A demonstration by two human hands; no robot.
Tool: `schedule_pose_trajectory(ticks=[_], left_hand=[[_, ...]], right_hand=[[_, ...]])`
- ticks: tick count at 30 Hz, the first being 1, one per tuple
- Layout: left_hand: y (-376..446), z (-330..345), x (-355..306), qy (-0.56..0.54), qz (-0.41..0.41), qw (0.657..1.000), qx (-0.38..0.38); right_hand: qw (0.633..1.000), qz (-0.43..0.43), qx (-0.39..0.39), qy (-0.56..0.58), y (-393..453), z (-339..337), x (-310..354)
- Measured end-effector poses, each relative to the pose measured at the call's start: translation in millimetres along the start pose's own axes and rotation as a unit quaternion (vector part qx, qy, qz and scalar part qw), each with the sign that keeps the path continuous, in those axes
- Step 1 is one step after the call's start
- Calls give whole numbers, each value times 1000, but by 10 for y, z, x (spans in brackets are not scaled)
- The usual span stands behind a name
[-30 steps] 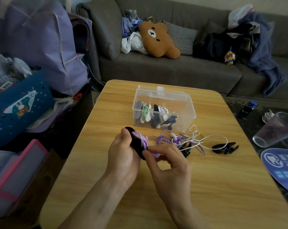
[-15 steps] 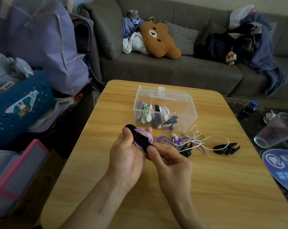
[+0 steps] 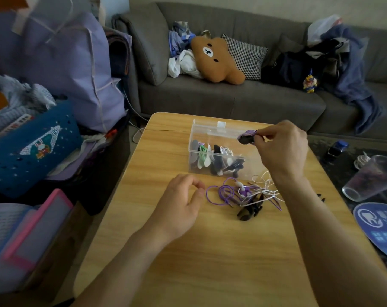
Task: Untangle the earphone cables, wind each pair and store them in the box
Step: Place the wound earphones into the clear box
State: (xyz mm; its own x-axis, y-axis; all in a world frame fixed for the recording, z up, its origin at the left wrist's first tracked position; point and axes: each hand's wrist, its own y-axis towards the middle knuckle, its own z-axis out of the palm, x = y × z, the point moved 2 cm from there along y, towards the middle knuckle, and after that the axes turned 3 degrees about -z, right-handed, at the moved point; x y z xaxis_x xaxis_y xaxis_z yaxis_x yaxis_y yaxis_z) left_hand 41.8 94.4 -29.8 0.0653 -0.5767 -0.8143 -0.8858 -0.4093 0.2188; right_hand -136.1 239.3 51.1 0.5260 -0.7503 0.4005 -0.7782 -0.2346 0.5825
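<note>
The right hand [image 3: 281, 149] pinches a black winder wrapped in purple cable [image 3: 247, 137] in its fingers, holding it above the open top of the clear box [image 3: 212, 132], its long axis roughly level and its free end pointing left. The box stands on the table [image 3: 210, 251] and holds several wound earphone pairs in grey, green, white and black. The left hand [image 3: 179, 207] hovers loosely curled and empty beside the tangle of purple and white cables [image 3: 243, 192], which lies in front of the box.
</note>
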Motion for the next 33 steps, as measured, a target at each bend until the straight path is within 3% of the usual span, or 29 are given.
schedule_pose_trajectory(ticks=[5, 8, 10, 13, 14, 16, 18, 20, 27, 30, 33], left_hand=[[-11, 171, 25, 97, 30, 991, 87], [-35, 249, 21, 125, 39, 983, 125], [-50, 268, 25, 138, 41, 981, 130], [-52, 290, 17, 141, 41, 981, 128], [-49, 298, 12, 141, 43, 981, 124], [-39, 318, 11, 138, 52, 982, 117], [-35, 353, 16, 148, 55, 980, 121], [-49, 392, 23, 180, 58, 974, 127], [-102, 422, 21, 234, 60, 967, 81], [-96, 401, -11, 255, 62, 964, 46], [-88, 410, -5, 242, 120, 958, 100]], right_hand=[[979, 35, 167, -110, 124, 359, -26], [966, 19, 247, -74, 117, 337, 18], [972, 6, 232, -26, 79, 172, 98], [994, -15, 99, 42, -95, -172, 133], [993, -4, 99, 59, -187, -245, 97], [980, 44, 186, 52, -404, -272, -66], [949, 85, 302, -30, -630, -219, -271], [922, 96, 369, -75, -830, -131, -384], [970, 43, 227, 78, -1092, -2, -288], [961, 19, 240, 138, -1135, -6, -206], [937, -42, 287, 192, -1174, -25, -119]])
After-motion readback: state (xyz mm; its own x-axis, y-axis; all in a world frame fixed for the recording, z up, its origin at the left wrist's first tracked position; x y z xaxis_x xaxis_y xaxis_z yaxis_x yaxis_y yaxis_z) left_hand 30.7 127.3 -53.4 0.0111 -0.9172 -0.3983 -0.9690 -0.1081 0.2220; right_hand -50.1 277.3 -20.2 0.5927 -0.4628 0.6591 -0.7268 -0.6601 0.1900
